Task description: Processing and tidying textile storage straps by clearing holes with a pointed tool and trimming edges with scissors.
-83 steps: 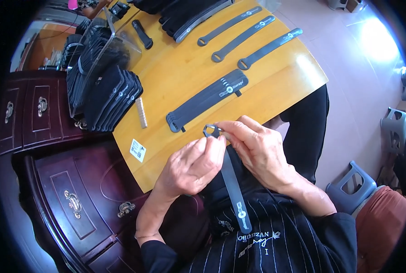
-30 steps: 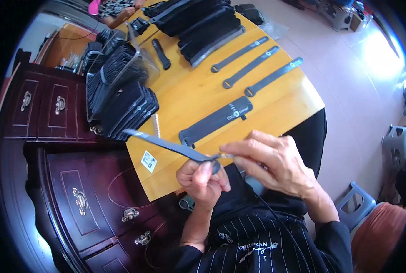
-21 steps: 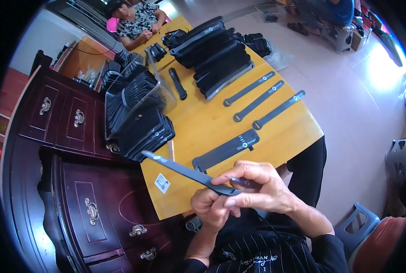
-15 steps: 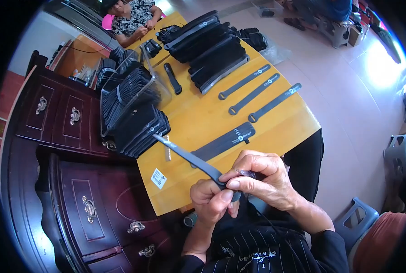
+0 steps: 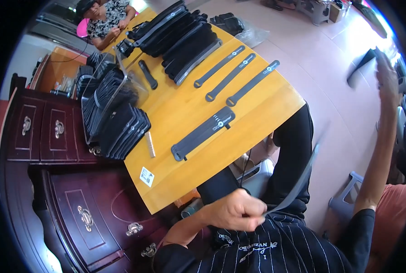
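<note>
The left grip (image 5: 241,210) pinched a grey strap (image 5: 298,187), whose curved long axis pointed forward-right from it; the state of the blurred right grip (image 5: 386,75) could not be told.

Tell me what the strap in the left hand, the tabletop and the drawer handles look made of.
Strap: probably flexible synthetic, greyish; it bends in a curve, but blur hides any weave.
Tabletop: wood or wood-look laminate, smooth yellow-brown finish, with straight, board-like seams.
Drawer handles: likely metal or metal-coated, silvery and ornate, with bright highlights.
</note>
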Motion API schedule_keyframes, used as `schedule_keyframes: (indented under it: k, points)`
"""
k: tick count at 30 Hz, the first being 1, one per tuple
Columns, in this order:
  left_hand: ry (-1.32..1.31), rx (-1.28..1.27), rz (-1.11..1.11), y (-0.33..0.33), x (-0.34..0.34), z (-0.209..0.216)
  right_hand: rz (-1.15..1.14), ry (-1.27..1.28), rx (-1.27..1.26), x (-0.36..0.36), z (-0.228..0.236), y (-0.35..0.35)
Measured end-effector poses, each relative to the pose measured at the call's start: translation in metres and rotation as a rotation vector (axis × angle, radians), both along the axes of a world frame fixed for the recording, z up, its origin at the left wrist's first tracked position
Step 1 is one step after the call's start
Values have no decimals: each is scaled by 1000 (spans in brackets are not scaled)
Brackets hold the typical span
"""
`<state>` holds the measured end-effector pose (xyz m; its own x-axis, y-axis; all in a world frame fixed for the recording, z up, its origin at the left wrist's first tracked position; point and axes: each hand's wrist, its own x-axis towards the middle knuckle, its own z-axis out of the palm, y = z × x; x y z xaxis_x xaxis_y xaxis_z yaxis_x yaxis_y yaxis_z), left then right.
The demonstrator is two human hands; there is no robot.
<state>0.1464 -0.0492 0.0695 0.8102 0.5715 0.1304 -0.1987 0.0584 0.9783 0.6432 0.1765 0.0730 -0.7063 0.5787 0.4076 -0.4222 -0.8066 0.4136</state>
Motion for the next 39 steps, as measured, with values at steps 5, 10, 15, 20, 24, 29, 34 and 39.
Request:
schedule_keyframes:
  k: [5,10,15,20,24,29,34,39]
  points:
    - [87,-90,88,-20,-9,-39,708,1107,-532,-18,2,-39]
    - [139,-75,116,-21,1,-43,1323,2045,-805,-157,-6,-75]
    - [223,-112,106,-28,-6,-47,1290,1928,-1193,-260,-54,-83]
    - [219,-123,191,-44,-22,-55,1176,2169,-1473,-311,-86,-89]
    - [195,-220,290,-58,-34,-68,1021,2243,-1503,-335,-89,-89]
    - [145,-435,321,-65,-40,-76,969,2355,-1473,-346,-85,-86]
    - [163,-523,357,-68,-45,-79,942,2481,-1570,-355,-81,-85]
    - [279,-477,304,-62,-36,-79,1121,2787,-1521,-345,-45,-99]
